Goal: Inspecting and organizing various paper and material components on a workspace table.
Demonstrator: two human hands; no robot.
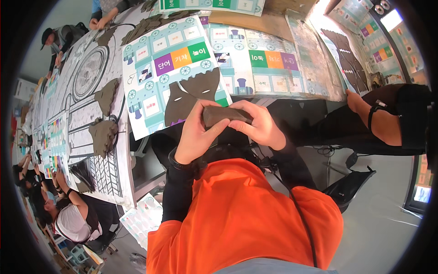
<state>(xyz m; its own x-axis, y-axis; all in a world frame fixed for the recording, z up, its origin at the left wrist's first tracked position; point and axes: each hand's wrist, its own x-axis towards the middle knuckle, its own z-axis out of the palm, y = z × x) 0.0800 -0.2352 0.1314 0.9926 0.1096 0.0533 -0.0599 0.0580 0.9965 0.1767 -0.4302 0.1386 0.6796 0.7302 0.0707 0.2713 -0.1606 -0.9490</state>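
Observation:
In front of my chest, both hands are closed on a folded dark brown piece of sheet material (224,114), its exact kind unclear. My left hand (194,137) grips its left end and my right hand (262,125) its right end, with both thumbs pressed on the near side. Just beyond them, two flat dark brown cut-outs (181,104) with wavy edges and small slits lie on a colourful printed sheet (137,119). That sheet rests at the table's near edge, tilted to the left.
More wavy brown cut-outs (104,137) lie on the long printed table (82,123) at left, with a pile (150,26) at the back. Other printed sheets (273,59) lie ahead. Co-workers sit at left; another person's arm (383,125) reaches in at right. A black cable (299,208) crosses my front.

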